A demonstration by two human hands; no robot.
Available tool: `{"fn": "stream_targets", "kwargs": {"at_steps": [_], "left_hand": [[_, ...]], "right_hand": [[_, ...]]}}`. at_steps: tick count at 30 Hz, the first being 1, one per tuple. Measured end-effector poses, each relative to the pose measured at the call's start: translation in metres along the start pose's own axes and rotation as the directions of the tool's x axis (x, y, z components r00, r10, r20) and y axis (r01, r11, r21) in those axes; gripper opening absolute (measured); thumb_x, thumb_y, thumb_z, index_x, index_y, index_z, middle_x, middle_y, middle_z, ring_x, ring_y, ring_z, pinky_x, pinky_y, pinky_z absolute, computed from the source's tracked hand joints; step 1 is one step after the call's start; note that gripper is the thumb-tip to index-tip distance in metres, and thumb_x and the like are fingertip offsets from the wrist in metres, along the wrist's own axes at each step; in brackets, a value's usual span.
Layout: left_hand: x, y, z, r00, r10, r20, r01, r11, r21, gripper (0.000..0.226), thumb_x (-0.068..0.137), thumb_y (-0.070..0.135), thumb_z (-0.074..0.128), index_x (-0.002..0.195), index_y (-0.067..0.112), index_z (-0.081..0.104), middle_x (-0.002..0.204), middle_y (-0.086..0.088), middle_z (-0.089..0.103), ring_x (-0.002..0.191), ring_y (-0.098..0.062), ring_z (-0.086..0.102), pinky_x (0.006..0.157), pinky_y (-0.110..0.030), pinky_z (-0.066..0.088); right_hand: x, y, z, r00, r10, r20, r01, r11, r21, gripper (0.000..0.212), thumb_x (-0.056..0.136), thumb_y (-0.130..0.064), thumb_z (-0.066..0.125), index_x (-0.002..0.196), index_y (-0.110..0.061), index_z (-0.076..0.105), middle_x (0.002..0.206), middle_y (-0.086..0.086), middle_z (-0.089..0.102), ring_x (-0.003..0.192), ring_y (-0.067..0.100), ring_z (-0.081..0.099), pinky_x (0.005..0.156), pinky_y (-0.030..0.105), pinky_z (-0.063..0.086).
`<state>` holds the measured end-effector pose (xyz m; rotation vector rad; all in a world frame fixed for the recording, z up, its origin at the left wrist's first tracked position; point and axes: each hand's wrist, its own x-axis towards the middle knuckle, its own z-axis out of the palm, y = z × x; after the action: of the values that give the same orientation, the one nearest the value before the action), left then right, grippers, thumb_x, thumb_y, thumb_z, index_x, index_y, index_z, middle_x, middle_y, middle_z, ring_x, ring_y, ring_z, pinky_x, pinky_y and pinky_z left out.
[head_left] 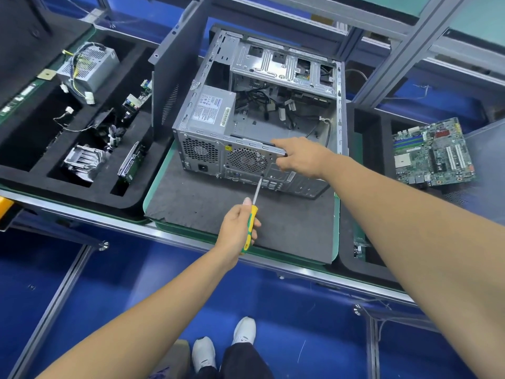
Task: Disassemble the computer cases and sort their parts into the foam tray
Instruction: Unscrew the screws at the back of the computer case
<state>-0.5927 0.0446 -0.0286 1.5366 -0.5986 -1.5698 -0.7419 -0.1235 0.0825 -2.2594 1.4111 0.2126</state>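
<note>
An open grey computer case (pixel 246 86) lies on a dark mat (pixel 207 203), rear panel toward me, with a power supply (pixel 211 108) and loose cables inside. My left hand (pixel 239 228) grips a yellow-green screwdriver (pixel 252 212); its tip touches the rear panel just below the round fan grille. My right hand (pixel 300 157) grips the rear upper edge of the case, beside the fan grille. The black foam tray (pixel 35 170) at the left holds a removed power supply (pixel 88 68), a heatsink (pixel 82 162), a drive (pixel 132 164) and small boards.
A detached side panel (pixel 175 67) leans upright against the case's left side. A green motherboard (pixel 433 153) lies in another black foam tray (pixel 366 265) at the right. Aluminium frame posts (pixel 401 50) rise behind. Blue floor and my white shoes (pixel 224 348) are below the bench edge.
</note>
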Motion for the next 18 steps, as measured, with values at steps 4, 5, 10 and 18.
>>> {"fn": "stream_targets", "kwargs": {"at_steps": [4,5,10,18], "left_hand": [[0.002,-0.006,-0.002,0.99,0.115,-0.081,-0.113,0.993,0.034,0.046,0.086,0.042,0.082,0.096,0.016,0.046,0.086,-0.005,0.059,0.053,-0.016,0.057,0.049,-0.03,0.047],[0.001,-0.008,-0.002,0.985,0.135,-0.11,-0.133,0.991,0.019,0.046,0.084,0.039,0.085,0.09,0.015,0.046,0.082,-0.005,0.061,0.054,-0.017,0.06,0.048,-0.029,0.048],[0.0,-0.009,0.001,0.988,0.103,-0.115,-0.106,0.994,-0.022,0.041,0.088,0.043,0.081,0.09,0.012,0.054,0.085,-0.006,0.067,0.074,-0.021,0.078,0.06,-0.034,0.059],[-0.002,-0.001,0.001,0.995,-0.091,-0.029,0.087,0.987,-0.134,0.047,0.105,0.053,0.049,0.095,0.013,0.072,0.071,0.005,0.065,0.057,-0.008,0.062,0.054,-0.025,0.05]], "right_hand": [[-0.001,-0.001,-0.002,1.0,0.007,-0.005,-0.007,1.0,-0.003,0.07,0.088,-0.032,0.053,0.155,-0.027,0.035,0.088,-0.002,0.068,0.071,0.005,0.055,0.059,0.028,0.034],[-0.002,-0.002,-0.001,1.0,0.007,-0.007,-0.007,1.0,0.003,0.07,0.088,-0.032,0.053,0.155,-0.028,0.035,0.081,-0.006,0.065,0.068,0.004,0.054,0.057,0.027,0.033],[0.0,0.0,0.001,1.0,0.004,-0.007,-0.004,1.0,0.014,0.065,0.087,-0.032,0.052,0.151,-0.032,0.04,0.074,-0.006,0.064,0.061,0.008,0.054,0.055,0.028,0.033],[0.011,-0.009,0.002,0.999,-0.03,-0.025,0.03,0.999,0.014,0.069,0.08,-0.039,0.048,0.149,-0.033,0.042,0.086,-0.007,0.069,0.073,0.005,0.057,0.058,0.027,0.036]]}}
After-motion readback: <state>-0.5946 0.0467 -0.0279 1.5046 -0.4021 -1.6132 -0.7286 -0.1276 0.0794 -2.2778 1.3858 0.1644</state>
